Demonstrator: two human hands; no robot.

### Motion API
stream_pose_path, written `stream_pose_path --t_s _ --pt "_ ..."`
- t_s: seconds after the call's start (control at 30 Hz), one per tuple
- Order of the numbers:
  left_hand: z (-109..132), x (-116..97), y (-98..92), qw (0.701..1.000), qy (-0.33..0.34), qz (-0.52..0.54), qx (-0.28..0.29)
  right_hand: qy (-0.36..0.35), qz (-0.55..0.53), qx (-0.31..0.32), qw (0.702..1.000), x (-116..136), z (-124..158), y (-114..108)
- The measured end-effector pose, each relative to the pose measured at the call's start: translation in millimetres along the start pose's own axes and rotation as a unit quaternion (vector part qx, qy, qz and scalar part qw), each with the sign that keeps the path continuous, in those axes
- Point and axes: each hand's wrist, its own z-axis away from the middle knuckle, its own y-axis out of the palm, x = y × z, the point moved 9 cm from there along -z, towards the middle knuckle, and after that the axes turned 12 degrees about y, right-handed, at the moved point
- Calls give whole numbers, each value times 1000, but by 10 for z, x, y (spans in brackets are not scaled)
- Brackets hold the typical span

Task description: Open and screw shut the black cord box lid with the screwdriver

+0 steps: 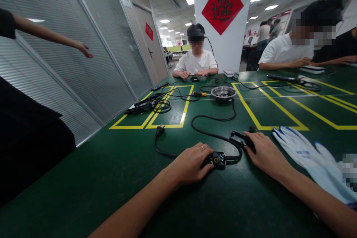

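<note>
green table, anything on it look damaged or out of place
One oddity: the black casing in the left hand is open, its circuit board bare, while the right hand holds what looks like its cover. It seems taken apart rather than broken. I see no spill.

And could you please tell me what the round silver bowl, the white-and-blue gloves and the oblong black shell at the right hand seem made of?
Round silver bowl: polished metal, probably steel, by its bright reflections.
White-and-blue gloves: apparently fabric, matte and softly creased; coating unclear.
Oblong black shell: probably hard plastic, with slight sheen and crisp edges.
</note>
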Motion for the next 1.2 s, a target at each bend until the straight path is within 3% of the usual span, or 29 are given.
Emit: stream_pose_path --t_s 0.33,0.6,0.83,0.93,1.03,1.13,1.2 --pt "7 5 -20 1000 -11 22 -6 54 -69 -18 996 -130 -8 -66" --pt "19 66 -126 996 -30 38 -75 120 -170 -46 977 -283 -21 -177" --pt "29 104 -228 990 -34 48 -131 181 -290 -52 938 -413 -39 -296" --pt "49 130 -270 979 -56 84 -175 173 -345 -23 922 -212 36 -338" --pt "46 121 -209 957 -93 181 -209 163 -444 92 876 186 199 -202" --pt "-10 -3 -95 912 -83 327 -235 138 -500 163 839 555 373 -101" --pt "-30 -83 -99 884 -60 387 -254 123 -510 179 832 669 430 -78"
